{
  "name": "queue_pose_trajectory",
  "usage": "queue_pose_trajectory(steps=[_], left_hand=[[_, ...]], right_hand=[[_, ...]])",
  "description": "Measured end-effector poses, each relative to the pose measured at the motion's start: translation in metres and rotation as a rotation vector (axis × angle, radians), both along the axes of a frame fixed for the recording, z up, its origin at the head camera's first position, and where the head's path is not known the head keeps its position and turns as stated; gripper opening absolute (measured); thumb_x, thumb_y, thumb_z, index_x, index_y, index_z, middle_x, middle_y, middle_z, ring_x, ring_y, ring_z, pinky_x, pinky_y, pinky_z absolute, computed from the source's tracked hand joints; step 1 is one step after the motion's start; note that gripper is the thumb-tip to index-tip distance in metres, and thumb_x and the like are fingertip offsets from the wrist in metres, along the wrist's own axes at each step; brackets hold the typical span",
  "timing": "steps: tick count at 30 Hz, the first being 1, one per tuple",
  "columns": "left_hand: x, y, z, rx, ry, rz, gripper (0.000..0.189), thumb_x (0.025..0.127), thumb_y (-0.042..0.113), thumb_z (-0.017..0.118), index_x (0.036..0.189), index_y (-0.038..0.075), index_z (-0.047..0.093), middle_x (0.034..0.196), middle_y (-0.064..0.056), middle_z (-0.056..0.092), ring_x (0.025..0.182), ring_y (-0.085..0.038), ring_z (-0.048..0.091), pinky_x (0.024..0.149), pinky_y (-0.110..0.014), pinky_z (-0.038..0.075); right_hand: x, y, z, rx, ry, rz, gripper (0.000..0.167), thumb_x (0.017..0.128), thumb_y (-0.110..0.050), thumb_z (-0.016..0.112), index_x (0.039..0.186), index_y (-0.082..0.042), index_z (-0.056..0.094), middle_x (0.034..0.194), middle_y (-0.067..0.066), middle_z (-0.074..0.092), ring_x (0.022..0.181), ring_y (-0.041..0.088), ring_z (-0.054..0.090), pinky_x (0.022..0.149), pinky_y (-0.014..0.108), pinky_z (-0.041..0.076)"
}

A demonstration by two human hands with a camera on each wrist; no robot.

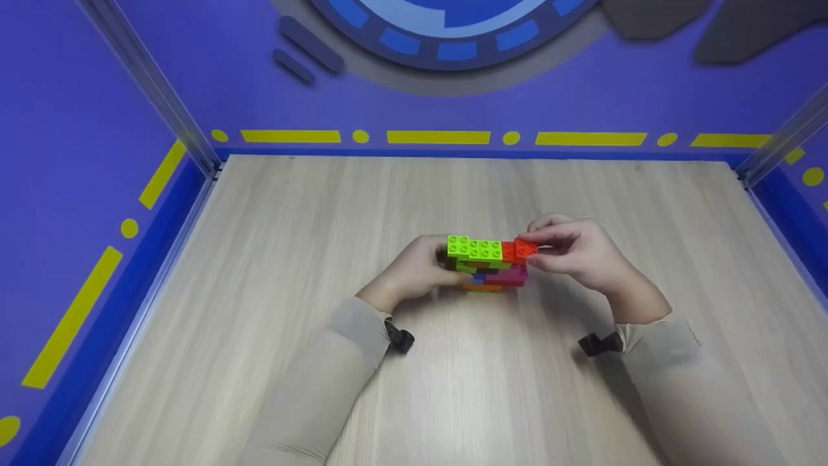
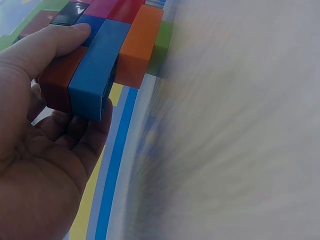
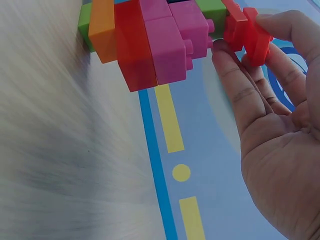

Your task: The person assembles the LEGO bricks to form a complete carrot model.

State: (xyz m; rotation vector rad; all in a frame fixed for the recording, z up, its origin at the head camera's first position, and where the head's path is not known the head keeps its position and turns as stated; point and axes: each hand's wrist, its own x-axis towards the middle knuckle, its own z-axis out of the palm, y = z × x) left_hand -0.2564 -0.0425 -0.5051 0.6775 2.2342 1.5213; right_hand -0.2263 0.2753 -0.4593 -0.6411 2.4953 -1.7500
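A stack of toy building bricks (image 1: 504, 277) in several colours stands near the middle of the table, studs upward. My left hand (image 1: 414, 270) grips its left side; in the left wrist view the thumb presses a dark blue brick (image 2: 94, 27), beside a lighter blue brick (image 2: 97, 65). Lime bricks (image 1: 475, 248) and a red brick (image 1: 508, 251) form the top row. At the row's right end my right hand (image 1: 585, 254) pinches another red brick (image 3: 257, 37), which sits slightly askew against the row. Pink bricks (image 3: 167, 52) jut out lower on the right side. The far face of the stack is hidden.
The wood-grain table (image 1: 291, 213) runs back to a purple-blue wall (image 1: 453, 107) with yellow markings. Side walls with metal corner posts (image 1: 155, 77) enclose it left and right. Black straps with small dark devices (image 1: 401, 338) sit at both sleeve cuffs.
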Motion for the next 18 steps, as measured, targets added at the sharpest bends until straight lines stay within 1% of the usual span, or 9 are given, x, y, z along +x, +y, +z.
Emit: queue_pose_trajectory(steps=[9,14,18], left_hand=[[-0.0004,0.0003,0.0006,-0.017,0.009,0.006,0.051,0.092,0.017,0.094,0.141,0.018,0.079,0.139,0.002,0.082,0.128,-0.015,0.074,0.121,-0.036,0.056],[0.0004,0.0002,0.0011,-0.02,0.011,0.011,0.051,0.092,0.017,0.094,0.14,0.019,0.079,0.138,0.003,0.082,0.128,-0.015,0.074,0.122,-0.037,0.055],[0.0016,0.0003,0.0014,-0.019,0.006,0.016,0.05,0.092,0.016,0.094,0.14,0.018,0.079,0.137,0.002,0.082,0.127,-0.015,0.074,0.121,-0.037,0.056]], right_hand=[[0.001,-0.0019,0.0018,0.026,0.005,-0.016,0.037,0.088,0.014,0.085,0.124,0.005,0.084,0.116,-0.002,0.075,0.106,0.012,0.071,0.084,0.018,0.065],[0.001,-0.0023,0.0013,0.033,0.001,-0.02,0.037,0.088,0.014,0.085,0.124,0.004,0.085,0.116,-0.002,0.074,0.107,0.012,0.07,0.083,0.017,0.065],[0.0009,-0.0022,0.0001,0.025,-0.001,-0.009,0.037,0.088,0.014,0.084,0.124,0.004,0.085,0.116,-0.001,0.074,0.107,0.013,0.069,0.082,0.017,0.064]])
